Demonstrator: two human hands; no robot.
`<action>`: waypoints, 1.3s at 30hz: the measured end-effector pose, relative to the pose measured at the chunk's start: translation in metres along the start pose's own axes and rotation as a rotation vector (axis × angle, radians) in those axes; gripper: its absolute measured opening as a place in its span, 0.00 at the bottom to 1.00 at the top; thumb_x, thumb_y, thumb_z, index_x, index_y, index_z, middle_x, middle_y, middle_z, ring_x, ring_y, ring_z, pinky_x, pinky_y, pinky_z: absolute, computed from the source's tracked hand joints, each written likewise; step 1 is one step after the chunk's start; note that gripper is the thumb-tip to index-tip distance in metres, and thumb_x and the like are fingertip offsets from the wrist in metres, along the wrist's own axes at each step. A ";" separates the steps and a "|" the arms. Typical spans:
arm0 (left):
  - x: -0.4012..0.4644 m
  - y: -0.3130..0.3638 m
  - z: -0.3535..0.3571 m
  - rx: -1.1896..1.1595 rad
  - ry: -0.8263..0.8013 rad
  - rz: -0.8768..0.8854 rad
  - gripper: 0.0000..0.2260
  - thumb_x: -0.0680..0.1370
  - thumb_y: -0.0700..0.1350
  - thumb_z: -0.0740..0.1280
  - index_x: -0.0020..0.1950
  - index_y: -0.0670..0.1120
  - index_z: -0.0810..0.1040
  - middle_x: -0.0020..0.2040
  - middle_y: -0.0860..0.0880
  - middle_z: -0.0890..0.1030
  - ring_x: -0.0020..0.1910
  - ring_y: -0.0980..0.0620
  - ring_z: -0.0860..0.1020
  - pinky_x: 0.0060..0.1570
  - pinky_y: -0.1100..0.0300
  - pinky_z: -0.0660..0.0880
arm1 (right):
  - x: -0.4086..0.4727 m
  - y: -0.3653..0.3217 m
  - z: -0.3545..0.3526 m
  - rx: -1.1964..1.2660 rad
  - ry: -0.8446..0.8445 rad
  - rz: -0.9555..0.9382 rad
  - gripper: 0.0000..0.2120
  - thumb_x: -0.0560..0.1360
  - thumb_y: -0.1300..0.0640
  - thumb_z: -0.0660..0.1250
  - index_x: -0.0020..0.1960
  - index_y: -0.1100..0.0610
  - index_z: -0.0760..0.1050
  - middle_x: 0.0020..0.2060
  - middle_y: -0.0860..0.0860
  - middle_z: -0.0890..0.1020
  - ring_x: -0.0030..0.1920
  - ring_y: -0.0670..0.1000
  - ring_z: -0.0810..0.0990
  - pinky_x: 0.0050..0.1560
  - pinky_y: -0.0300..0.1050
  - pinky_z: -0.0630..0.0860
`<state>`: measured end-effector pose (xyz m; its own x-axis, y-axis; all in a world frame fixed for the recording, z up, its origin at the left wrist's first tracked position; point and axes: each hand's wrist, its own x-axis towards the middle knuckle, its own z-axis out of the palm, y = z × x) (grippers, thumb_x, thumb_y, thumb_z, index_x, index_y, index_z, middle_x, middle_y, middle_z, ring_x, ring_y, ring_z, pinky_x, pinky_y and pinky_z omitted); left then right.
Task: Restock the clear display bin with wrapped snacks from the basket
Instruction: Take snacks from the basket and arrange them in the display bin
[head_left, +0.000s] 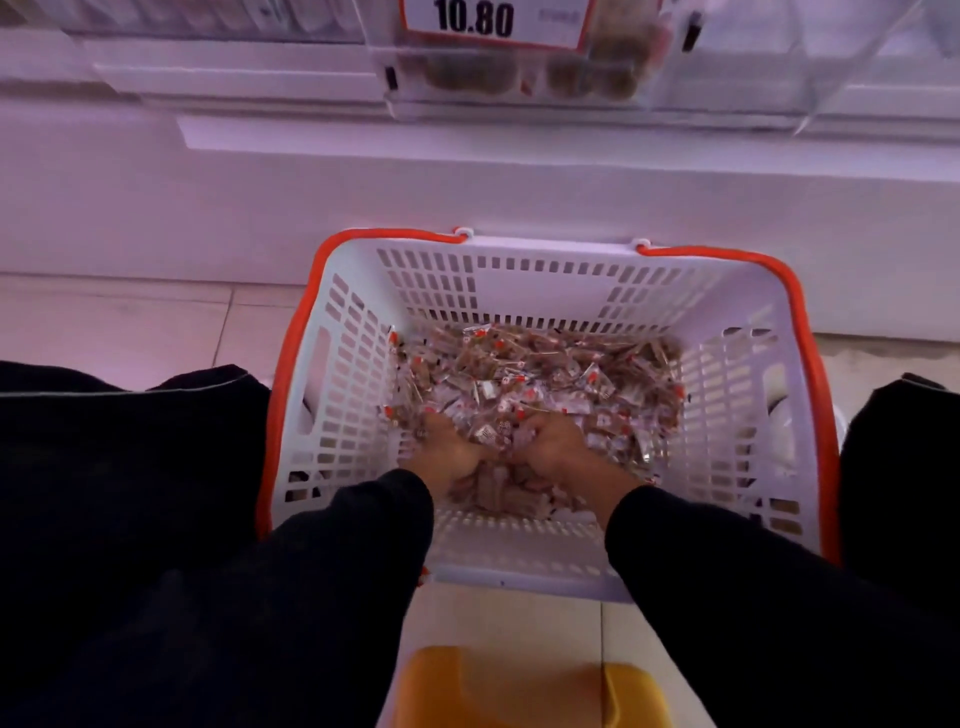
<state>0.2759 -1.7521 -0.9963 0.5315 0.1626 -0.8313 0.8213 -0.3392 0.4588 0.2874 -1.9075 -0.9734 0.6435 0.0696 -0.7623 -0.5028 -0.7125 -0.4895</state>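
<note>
While both hands dig into the heap of wrapped snacks (540, 384), the left hand (447, 457) and right hand (556, 447) curl their fingers round small bunches of them. That heap lies in the white basket (519, 551) with orange handles on the floor, below the clear display bin (524, 78) bearing a 10.80 price tag (493, 21).

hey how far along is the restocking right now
Done: the clear bin under the 10.80 tag already holds some snacks. In hand: the left hand and right hand dig into the snacks in the basket, gathering a scoop. Left: a thick layer covers the basket's floor, so many loads remain.
</note>
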 end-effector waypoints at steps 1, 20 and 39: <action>0.003 -0.002 0.000 0.001 -0.003 0.011 0.29 0.69 0.43 0.80 0.64 0.33 0.74 0.47 0.40 0.81 0.42 0.43 0.81 0.41 0.50 0.81 | 0.000 -0.002 -0.002 0.051 -0.005 0.006 0.12 0.71 0.60 0.76 0.52 0.63 0.81 0.52 0.59 0.83 0.49 0.55 0.81 0.51 0.47 0.81; -0.074 0.081 -0.077 -0.063 -0.494 0.058 0.09 0.79 0.39 0.64 0.59 0.46 0.75 0.56 0.41 0.78 0.46 0.43 0.85 0.45 0.45 0.82 | -0.072 -0.047 -0.129 0.048 -0.160 -0.092 0.11 0.70 0.74 0.72 0.50 0.64 0.81 0.46 0.59 0.85 0.41 0.52 0.84 0.38 0.45 0.82; -0.317 0.239 -0.154 -0.283 -0.706 0.709 0.14 0.82 0.54 0.57 0.60 0.49 0.76 0.39 0.45 0.79 0.32 0.48 0.78 0.30 0.58 0.77 | -0.290 -0.189 -0.240 1.007 0.012 -0.731 0.16 0.68 0.70 0.69 0.56 0.65 0.78 0.40 0.59 0.84 0.37 0.52 0.84 0.41 0.43 0.83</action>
<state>0.3356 -1.7423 -0.5748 0.7440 -0.5997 -0.2945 0.4347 0.0998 0.8950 0.3342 -1.9604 -0.5586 0.9614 0.2142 -0.1728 -0.2397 0.3435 -0.9080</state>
